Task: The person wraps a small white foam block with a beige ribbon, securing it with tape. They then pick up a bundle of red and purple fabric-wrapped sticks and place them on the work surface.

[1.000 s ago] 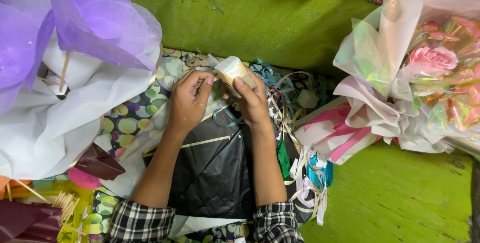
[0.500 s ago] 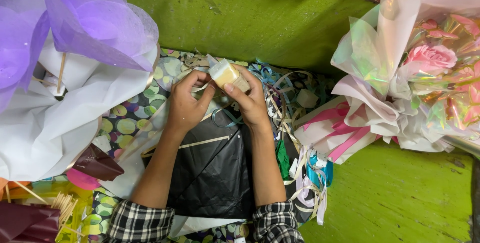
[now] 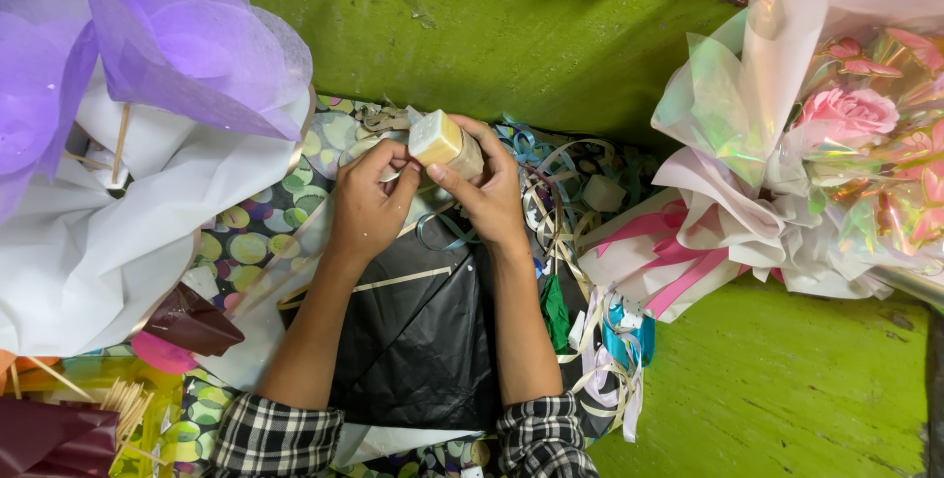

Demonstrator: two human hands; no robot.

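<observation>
Nearest the camera, 2 forearms in black-and-white checked sleeves stretch forward over a sheet of black wrapping paper that lies on dotted green-and-purple paper. At lower left stand a bundle of thin wooden sticks and a dark maroon folded paper piece.

Farther out, the left hand and the right hand meet around 1 small cream block with a yellowish top, held up just above the papers. Both hands are closed on it: the left fingers curl against its near-left side, and the right thumb presses its front while the right fingers wrap behind.

Right of the wrists lies a tangle of curled ribbons in blue, white and gold. Beyond that, at right, rests 1 bouquet with a pink rose in iridescent film and white-and-pink paper. At far left, 2 purple mesh flower shapes sit above white paper. Everything lies on a bright green painted floor, scuffed in places.
</observation>
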